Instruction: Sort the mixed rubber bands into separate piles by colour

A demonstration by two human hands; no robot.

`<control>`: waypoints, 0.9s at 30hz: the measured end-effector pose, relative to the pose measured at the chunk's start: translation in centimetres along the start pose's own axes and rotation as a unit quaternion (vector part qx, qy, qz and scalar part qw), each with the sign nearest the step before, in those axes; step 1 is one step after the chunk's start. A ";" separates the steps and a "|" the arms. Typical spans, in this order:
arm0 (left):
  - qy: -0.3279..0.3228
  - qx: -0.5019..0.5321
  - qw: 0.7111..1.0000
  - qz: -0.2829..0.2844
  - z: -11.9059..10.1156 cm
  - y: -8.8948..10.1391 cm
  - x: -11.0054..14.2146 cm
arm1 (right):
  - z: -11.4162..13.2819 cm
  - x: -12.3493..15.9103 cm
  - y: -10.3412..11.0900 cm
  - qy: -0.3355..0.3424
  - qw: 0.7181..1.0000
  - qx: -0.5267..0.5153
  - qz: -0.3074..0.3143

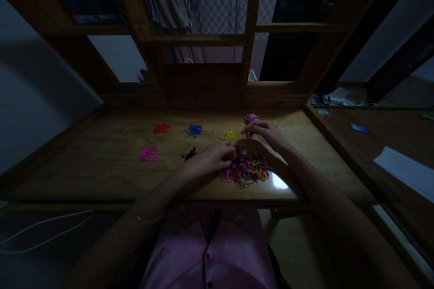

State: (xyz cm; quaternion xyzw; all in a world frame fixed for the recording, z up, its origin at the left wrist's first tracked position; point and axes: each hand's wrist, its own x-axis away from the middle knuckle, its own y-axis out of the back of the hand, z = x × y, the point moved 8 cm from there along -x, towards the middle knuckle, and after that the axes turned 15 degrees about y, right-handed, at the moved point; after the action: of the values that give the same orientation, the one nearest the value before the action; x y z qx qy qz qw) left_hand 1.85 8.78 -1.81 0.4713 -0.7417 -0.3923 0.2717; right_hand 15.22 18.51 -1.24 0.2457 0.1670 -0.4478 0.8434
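Observation:
A mixed heap of thin, coloured elastic bands [249, 169] lies on the wooden desk in front of me. My left hand [219, 154] is at the heap's left edge with its fingers curled in; whatever they hold is hidden. Beyond the heap, my right hand [266, 132] hovers with bent fingers apart, close to a small yellow pile [229, 134]. I see nothing held in it. Behind its fingers sits a pink-purple object [251, 118], partly covered. Further left are a black pile [189, 153], a blue pile [194, 130], a red pile [161, 128] and a pink pile [147, 153].
A wooden shelf unit [203, 86] with small drawers rises at the desk's back. To the right, a lower-lit side surface holds white paper [407, 171], a blue card [358, 128] and a small tangle of bands [324, 113]. A white cable [47, 230] loops at lower left.

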 end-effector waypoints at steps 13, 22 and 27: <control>0.041 0.133 0.990 -0.022 2.2 2.7 0.4 | 0.4 -0.1 -0.1 0.005 0.999 0.026 0.021; 0.109 0.302 0.947 0.001 4.1 1.5 -0.2 | 0.4 0.0 -0.1 -0.005 0.999 0.025 0.020; 0.137 0.378 0.916 -0.001 4.7 1.5 -0.5 | 0.8 0.1 -1.2 -0.003 0.998 -0.006 0.058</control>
State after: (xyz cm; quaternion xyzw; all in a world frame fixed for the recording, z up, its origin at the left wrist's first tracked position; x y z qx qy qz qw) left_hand -2.31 11.11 -3.16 0.5885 -0.7898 -0.0147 0.1721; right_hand 14.29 17.42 -1.00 0.2490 0.1523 -0.3977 0.8698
